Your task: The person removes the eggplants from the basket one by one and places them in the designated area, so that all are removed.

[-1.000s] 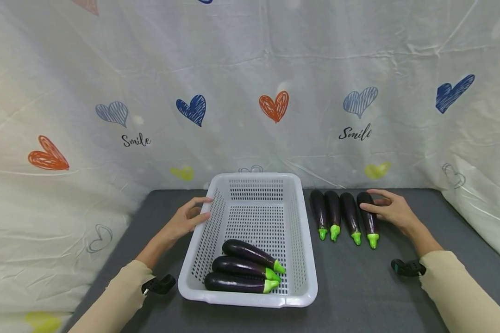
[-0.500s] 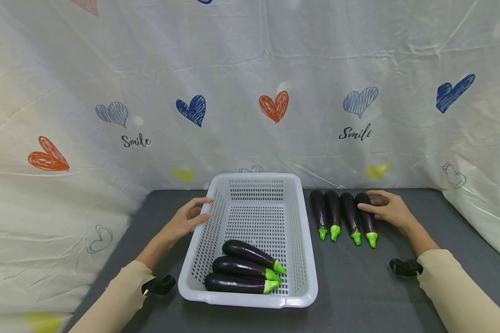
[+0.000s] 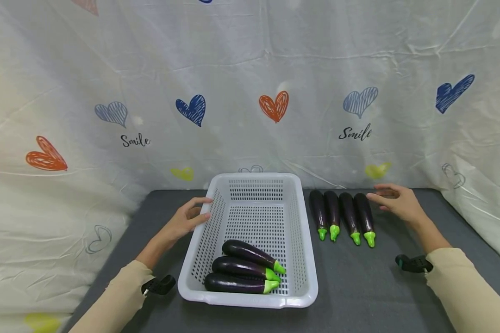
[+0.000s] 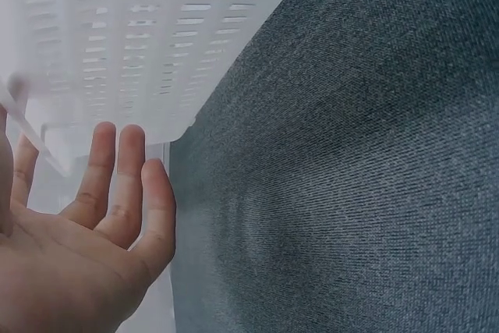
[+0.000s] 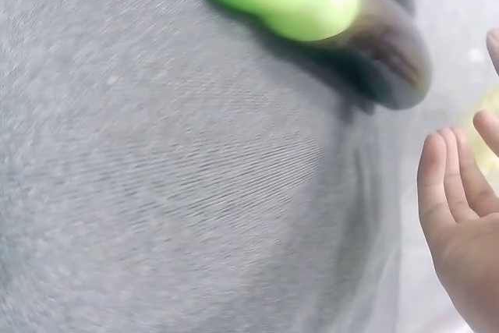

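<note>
A white perforated plastic basket [image 3: 255,222] stands mid-table with three eggplants [image 3: 241,282] lying crosswise in its near end. At the basket's left rim my left hand [image 3: 189,216] holds on, thumb and index finger over the edge. In the left wrist view, the other fingers of the left hand [image 4: 101,232] lie outside the basket wall. To the right of the basket is a row of several eggplants [image 3: 363,215], green stem ends toward me. My right hand [image 3: 397,203] is just right of the last one, fingers spread and holding nothing; the right wrist view shows a gap between them.
A dark grey cloth [image 3: 350,286] covers the table. Behind it hangs a pale curtain [image 3: 233,69] printed with hearts and "Smile". Each wrist wears a black strap-on camera [image 3: 412,263].
The rightmost eggplant has shifted slightly left toward the row. My right hand has then let go and drawn back to the right. The left hand and basket have stayed in place.
</note>
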A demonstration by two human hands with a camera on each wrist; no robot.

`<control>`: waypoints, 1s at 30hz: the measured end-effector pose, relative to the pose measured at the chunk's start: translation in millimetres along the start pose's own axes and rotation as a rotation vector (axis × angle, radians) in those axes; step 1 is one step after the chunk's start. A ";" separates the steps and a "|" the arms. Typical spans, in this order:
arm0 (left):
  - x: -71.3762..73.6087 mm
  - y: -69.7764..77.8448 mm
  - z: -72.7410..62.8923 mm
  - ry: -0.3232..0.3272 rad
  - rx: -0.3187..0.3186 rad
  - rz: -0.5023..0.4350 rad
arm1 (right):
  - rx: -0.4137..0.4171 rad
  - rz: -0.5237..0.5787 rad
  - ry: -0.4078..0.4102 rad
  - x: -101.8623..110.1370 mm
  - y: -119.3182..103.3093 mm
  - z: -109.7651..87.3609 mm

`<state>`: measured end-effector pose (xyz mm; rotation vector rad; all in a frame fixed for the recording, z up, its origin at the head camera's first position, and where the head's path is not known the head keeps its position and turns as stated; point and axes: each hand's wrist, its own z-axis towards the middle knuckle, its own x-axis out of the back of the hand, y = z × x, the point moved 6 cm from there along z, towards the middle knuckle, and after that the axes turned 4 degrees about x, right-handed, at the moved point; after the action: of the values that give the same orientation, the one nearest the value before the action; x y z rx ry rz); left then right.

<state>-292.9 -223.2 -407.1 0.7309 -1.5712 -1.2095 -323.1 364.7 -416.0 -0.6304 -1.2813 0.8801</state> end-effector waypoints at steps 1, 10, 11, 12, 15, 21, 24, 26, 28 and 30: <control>0.2 0.2 0.1 0.001 0.000 -0.001 | 0.004 0.006 0.013 1.4 -2.6 0.5; 1.8 2.6 0.0 0.016 -0.002 0.008 | 0.049 0.053 0.054 -1.9 -33.3 7.9; 1.9 2.5 0.0 0.018 -0.003 0.010 | 0.064 0.063 0.048 -3.6 -38.3 8.7; 2.0 2.3 0.2 0.020 -0.003 0.013 | 0.077 0.074 0.045 -5.4 -43.2 9.4; 2.0 1.8 0.4 0.026 -0.004 0.019 | 0.117 0.115 0.033 -11.7 -58.8 11.0; 2.7 2.3 0.4 0.034 -0.013 0.032 | 0.176 0.206 -0.005 -28.0 -88.5 14.9; 3.2 2.6 0.0 0.040 -0.019 0.041 | 0.222 0.224 -0.030 -36.6 -102.4 17.1; 3.3 2.8 -0.4 0.042 -0.022 0.045 | 0.246 0.232 -0.041 -42.5 -110.7 19.0; 3.2 2.9 -0.6 0.042 -0.024 0.051 | 0.264 0.243 -0.057 -48.8 -117.7 20.6; 3.2 2.6 -0.5 0.041 -0.027 0.058 | 0.270 0.258 -0.078 -55.7 -123.2 21.7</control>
<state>-293.1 -225.3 -403.6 0.6849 -1.5295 -1.1641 -321.9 250.0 -341.1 -0.5572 -1.1386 1.2778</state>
